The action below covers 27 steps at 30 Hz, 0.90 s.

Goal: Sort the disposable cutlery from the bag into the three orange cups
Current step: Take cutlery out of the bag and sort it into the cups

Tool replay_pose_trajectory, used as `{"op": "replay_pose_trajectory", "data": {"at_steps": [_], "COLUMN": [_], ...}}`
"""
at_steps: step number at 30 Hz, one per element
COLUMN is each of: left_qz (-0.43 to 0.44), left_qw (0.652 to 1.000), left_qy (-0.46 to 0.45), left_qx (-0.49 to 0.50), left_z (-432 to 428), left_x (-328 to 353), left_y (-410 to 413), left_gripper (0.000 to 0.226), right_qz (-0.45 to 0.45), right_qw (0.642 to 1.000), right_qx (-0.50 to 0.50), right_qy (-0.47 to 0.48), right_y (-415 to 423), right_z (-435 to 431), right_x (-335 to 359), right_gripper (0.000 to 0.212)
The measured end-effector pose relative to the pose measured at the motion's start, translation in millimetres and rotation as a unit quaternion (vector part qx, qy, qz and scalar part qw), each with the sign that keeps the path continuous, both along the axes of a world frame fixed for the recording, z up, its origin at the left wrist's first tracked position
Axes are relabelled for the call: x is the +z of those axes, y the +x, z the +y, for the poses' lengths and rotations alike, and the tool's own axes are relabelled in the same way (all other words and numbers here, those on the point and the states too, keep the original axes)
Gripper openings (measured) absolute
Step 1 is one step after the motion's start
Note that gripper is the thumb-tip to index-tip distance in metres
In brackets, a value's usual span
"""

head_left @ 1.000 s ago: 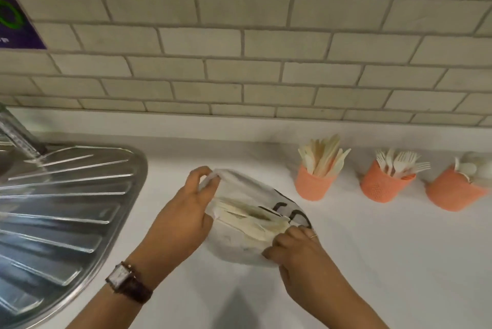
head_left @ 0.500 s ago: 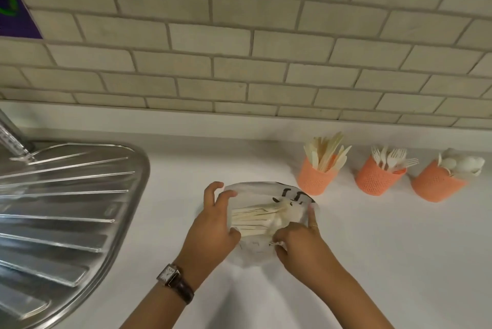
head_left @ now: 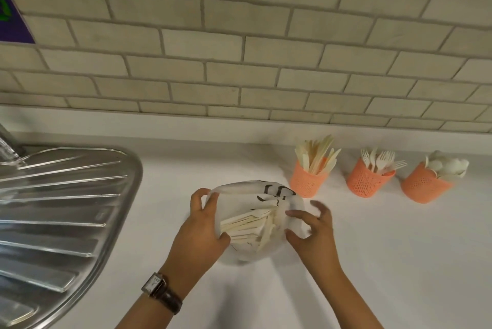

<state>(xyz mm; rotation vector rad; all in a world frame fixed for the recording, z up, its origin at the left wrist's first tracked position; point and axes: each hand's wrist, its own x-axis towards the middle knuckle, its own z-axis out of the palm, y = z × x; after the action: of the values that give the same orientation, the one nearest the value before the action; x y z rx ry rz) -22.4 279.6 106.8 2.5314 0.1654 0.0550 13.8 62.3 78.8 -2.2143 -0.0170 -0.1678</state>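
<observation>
A thin white plastic bag (head_left: 247, 187) lies on the white counter, with several cream disposable utensils (head_left: 247, 224) showing through its open mouth. My left hand (head_left: 199, 232) grips the bag's left rim and holds it open. My right hand (head_left: 311, 232) hovers at the bag's right side with fingers spread and holds nothing. Three orange mesh cups stand in a row at the right: the knives cup (head_left: 307, 182), the forks cup (head_left: 368, 182) and the spoons cup (head_left: 423, 186).
A steel sink drainboard (head_left: 53, 211) fills the left side, its curved edge close to my left arm. A tiled wall (head_left: 239, 49) rises behind the counter (head_left: 399, 262). A purple sign (head_left: 10, 22) hangs at the far left.
My right hand has let go of the cutlery in the bag and drawn back to the right with its fingers spread. My left hand keeps hold of the bag's rim.
</observation>
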Motion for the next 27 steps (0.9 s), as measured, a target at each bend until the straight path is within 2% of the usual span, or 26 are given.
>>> {"op": "replay_pose_trajectory", "data": {"at_steps": [2, 5, 8, 11, 13, 15, 17, 20, 22, 24, 27], "left_qz": [-0.033, -0.075, 0.041, 0.201, 0.252, 0.279, 0.285, 0.264, 0.269, 0.277, 0.24], "left_qw": [0.998, 0.996, 0.995, 0.972, 0.957, 0.938, 0.922, 0.923, 0.914, 0.906, 0.925], "left_qy": [0.047, 0.037, 0.058, 0.1, 0.131, 0.191, 0.241, 0.248, 0.266, 0.285, 0.273], "left_qx": [0.02, -0.012, -0.074, -0.074, -0.066, -0.078, -0.103, -0.133, -0.146, -0.143, -0.111], "left_z": [-7.2, -35.9, -70.8, -83.6, -83.1, -78.5, -69.8, -57.8, -57.7, -62.7, -67.9], "left_x": [5.3, 12.7, -7.9, -35.2, -48.2, -51.8, -48.2, -43.8, -46.8, -56.8, -72.1], "left_y": [-3.8, -5.9, 14.2, 48.3, 64.9, 75.3, 81.7, 91.3, 93.5, 91.1, 84.0], "left_gripper": [0.063, 0.041, 0.048, 0.081, 0.099, 0.094, 0.072, 0.044, 0.05, 0.066, 0.067], "right_qz": [0.101, 0.07, 0.051, 0.046, 0.043, 0.041, 0.04, 0.034, 0.034, 0.039, 0.055], "right_qw": [0.989, 0.993, 0.993, 0.991, 0.99, 0.99, 0.99, 0.989, 0.987, 0.986, 0.983], "right_qx": [0.029, 0.069, 0.104, 0.128, 0.135, 0.132, 0.132, 0.146, 0.155, 0.162, 0.173], "right_qy": [0.106, 0.063, 0.023, 0.002, -0.01, -0.019, -0.022, -0.018, -0.016, -0.015, -0.01], "right_y": [3.1, 5.0, 5.2, 3.4, 2.3, 1.3, 0.7, -0.2, 1.1, 2.3, 2.6], "right_z": [2.7, 2.0, 1.1, -3.2, -7.0, -11.4, -14.9, -16.6, -16.6, -15.4, -13.1], "right_x": [-2.6, -1.4, 3.3, 6.6, 6.3, 5.3, 4.6, 6.3, 8.0, 8.9, 8.4], "right_gripper": [0.054, 0.064, 0.066, 0.067, 0.068, 0.07, 0.071, 0.071, 0.071, 0.071, 0.07]}}
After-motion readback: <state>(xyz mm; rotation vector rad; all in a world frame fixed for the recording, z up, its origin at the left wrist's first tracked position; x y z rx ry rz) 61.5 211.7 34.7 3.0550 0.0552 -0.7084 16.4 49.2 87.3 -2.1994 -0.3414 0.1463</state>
